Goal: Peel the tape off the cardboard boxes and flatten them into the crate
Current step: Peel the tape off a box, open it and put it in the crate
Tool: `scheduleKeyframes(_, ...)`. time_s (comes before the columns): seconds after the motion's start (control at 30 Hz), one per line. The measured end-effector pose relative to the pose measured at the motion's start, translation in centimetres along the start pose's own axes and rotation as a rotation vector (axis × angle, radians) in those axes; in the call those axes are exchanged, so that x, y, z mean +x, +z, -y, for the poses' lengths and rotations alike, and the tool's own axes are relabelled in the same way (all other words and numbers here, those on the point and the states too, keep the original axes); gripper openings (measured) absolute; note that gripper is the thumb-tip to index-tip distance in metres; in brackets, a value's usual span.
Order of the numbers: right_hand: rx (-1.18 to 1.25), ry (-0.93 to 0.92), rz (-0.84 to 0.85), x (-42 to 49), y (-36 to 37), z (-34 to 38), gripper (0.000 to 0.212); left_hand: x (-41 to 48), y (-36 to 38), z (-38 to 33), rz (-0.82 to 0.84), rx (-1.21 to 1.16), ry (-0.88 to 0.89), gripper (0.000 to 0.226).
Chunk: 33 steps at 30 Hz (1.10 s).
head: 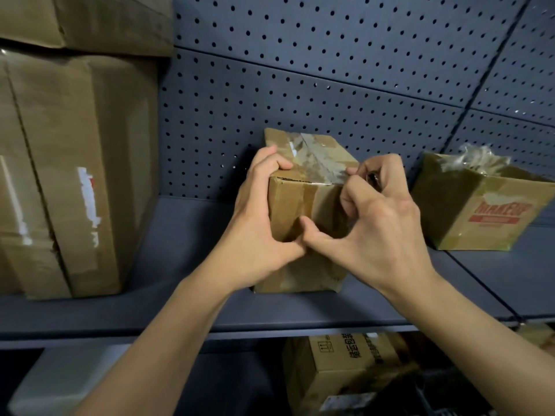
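Cardboard box (295,205) stands on the grey shelf (180,265). The left hand (258,223) clamps its upper left corner, fingers curled over the top edge and thumb on the front face. Tape (312,159) runs across the lid away from the person. The right hand (378,217), nearer the strip, pinches it at the front top edge, so the pull likely goes back along the strip.
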State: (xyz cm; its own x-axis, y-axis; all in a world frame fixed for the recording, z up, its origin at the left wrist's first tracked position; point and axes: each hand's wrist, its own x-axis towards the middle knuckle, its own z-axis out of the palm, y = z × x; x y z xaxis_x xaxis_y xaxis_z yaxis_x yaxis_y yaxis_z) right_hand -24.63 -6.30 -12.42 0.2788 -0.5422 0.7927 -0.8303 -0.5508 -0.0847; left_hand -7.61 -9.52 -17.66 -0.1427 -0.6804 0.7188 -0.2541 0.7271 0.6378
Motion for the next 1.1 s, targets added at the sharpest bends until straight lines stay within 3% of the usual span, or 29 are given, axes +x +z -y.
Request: scheduleKeyframes(1.1,0.054,0.025,-0.06,-0.3,0.13,0.05,0.037,0.05,-0.11,0.23,0.051,-0.02,0.002,0.082)
